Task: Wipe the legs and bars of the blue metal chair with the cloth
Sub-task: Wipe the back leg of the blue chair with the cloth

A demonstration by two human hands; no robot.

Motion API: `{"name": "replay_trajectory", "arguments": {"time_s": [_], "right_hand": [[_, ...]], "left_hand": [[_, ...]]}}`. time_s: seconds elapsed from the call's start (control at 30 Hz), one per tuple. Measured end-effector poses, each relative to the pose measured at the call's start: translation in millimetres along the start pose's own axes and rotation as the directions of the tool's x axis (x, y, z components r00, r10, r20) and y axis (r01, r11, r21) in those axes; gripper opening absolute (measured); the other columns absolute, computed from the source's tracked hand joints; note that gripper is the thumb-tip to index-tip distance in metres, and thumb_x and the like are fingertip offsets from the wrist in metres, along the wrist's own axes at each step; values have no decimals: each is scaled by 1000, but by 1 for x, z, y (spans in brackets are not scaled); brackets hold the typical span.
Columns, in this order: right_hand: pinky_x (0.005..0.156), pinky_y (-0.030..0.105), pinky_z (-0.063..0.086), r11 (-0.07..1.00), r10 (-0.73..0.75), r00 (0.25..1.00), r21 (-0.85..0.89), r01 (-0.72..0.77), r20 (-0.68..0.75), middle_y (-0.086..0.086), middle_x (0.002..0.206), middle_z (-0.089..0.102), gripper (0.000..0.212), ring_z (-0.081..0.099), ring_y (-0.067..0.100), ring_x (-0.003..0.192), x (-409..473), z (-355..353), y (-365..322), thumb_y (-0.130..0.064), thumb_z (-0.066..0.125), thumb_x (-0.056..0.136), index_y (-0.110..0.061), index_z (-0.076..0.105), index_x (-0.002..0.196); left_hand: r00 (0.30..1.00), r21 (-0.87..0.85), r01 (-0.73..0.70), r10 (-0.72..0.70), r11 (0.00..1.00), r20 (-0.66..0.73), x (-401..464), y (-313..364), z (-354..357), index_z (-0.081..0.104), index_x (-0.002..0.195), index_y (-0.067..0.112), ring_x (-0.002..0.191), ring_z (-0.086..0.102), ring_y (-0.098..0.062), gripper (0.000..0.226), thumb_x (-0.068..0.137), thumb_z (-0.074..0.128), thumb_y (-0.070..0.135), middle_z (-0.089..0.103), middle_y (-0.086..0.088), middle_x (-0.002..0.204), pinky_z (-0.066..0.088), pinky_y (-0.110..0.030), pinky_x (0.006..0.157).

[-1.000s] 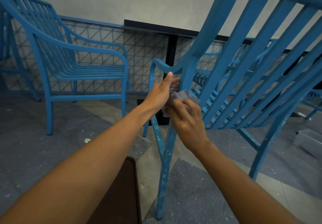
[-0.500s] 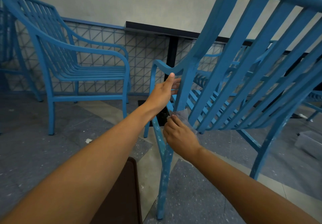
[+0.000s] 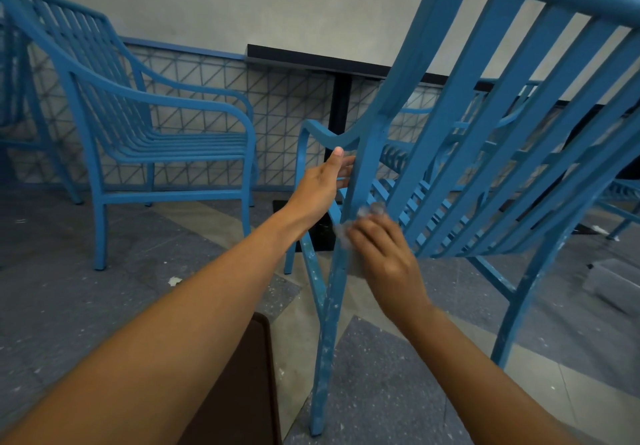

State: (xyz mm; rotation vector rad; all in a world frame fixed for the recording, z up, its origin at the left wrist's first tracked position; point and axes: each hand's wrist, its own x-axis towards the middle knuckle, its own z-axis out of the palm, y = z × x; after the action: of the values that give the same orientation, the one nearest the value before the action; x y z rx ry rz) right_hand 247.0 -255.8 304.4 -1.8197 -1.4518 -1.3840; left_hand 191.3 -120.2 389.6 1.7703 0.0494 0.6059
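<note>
Three blue metal chairs show in part or whole. The nearest chair [image 3: 485, 139] fills the right half of the view, tilted so its slatted back leans over toward the camera; a second chair [image 3: 149, 132] stands upright at the left near the wall, and a sliver of a third [image 3: 14, 91] shows at the far left edge. Further blue bars lie behind the near chair's slats, too tangled to count. One cloth [image 3: 356, 222], pale grey and blurred, sits against the near chair's rear upright just below the seat level.

Two hands, both reaching forward with arms nearly straight. The left hand [image 3: 322, 188] is on the upright just under the armrest — thumb raised, fingers [image 3: 346, 170] wrapped round the far side of the bar, gripping it. The right hand [image 3: 384, 254] is lower on the same upright, back of the hand to the camera, its fingers curled over the cloth and pressing it to the metal.

The leg [image 3: 329, 333] below the hands is flecked with white specks down to the tiled floor [image 3: 104, 306]. A dark bench [image 3: 311, 60] stands against the wall behind, on one black post.
</note>
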Motion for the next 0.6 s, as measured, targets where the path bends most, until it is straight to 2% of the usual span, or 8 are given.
{"name": "replay_trajectory", "arguments": {"time_s": [0.1, 0.17, 0.23, 0.3, 0.37, 0.4, 0.5, 0.6], "right_hand": [[106, 39, 39, 997, 64, 981, 50, -56, -184, 21, 114, 61, 22, 45, 31, 118, 16, 2, 3, -7, 60, 89, 5, 66, 107], [107, 38, 38, 997, 70, 976, 59, -59, -207, 19, 122, 55, 23, 44, 32, 121, 22, 11, 6, -9, 57, 91, 3, 65, 109], [109, 33, 35, 992, 105, 981, 90, -92, -161, 12, 130, 46, 26, 42, 28, 124, 24, 19, 5, -12, 53, 94, 1, 61, 116], [104, 24, 38, 911, 342, 937, 270, -312, -71, -4, 126, 46, 30, 45, 13, 121, 24, 23, -1, -19, 52, 95, -10, 54, 124], [93, 16, 41, 824, 510, 860, 301, -480, -24, -17, 114, 50, 29, 48, -4, 108, 20, 32, -3, -28, 52, 94, -19, 51, 122], [92, 15, 42, 807, 543, 839, 284, -517, -15, -18, 112, 50, 29, 48, -6, 105, 18, 36, -4, -31, 51, 94, -19, 52, 121], [92, 17, 43, 719, 633, 774, 394, -572, -30, 7, 108, 55, 30, 46, 0, 98, 14, 48, -7, -25, 52, 93, -5, 59, 115], [79, 10, 38, 778, 605, 779, 328, -536, -162, 17, 93, 60, 31, 47, 9, 85, 12, 58, -12, -15, 51, 91, 4, 64, 112]], "left_hand": [[1000, -21, 11, -11, 1000, -11, 0, 1, 0, 52, 129, 17, 93, 57, 4, 50, 100, 19, 42, 59, 5, 116, 43, -8, 71], [999, -34, 11, -12, 999, -32, 0, 1, 0, 54, 127, 17, 90, 57, 6, 50, 100, 21, 42, 59, 6, 110, 44, -8, 73], [999, -24, 5, -6, 1000, -39, 0, 1, 1, 55, 125, 17, 89, 57, 7, 50, 100, 21, 42, 60, 7, 108, 47, -7, 73], [999, -31, 10, -11, 999, -30, -1, 1, 1, 55, 126, 16, 90, 58, 6, 50, 100, 21, 42, 61, 6, 108, 47, -3, 71], [1000, -28, 10, -11, 1000, -26, -1, 1, 2, 53, 127, 14, 92, 58, 4, 50, 101, 20, 40, 61, 3, 111, 45, 1, 69], [1000, -28, 8, -8, 1000, -27, -1, 1, 3, 53, 127, 13, 93, 58, 2, 49, 101, 20, 38, 61, 1, 113, 44, 2, 69], [999, -27, 0, -1, 1000, -36, 0, 0, 4, 53, 127, 10, 98, 57, -4, 49, 102, 20, 36, 61, -3, 118, 44, 2, 70], [999, -18, -6, 5, 1000, -40, 0, -1, 4, 52, 128, 11, 94, 57, -1, 48, 101, 21, 36, 61, -3, 117, 44, 1, 70]]}}
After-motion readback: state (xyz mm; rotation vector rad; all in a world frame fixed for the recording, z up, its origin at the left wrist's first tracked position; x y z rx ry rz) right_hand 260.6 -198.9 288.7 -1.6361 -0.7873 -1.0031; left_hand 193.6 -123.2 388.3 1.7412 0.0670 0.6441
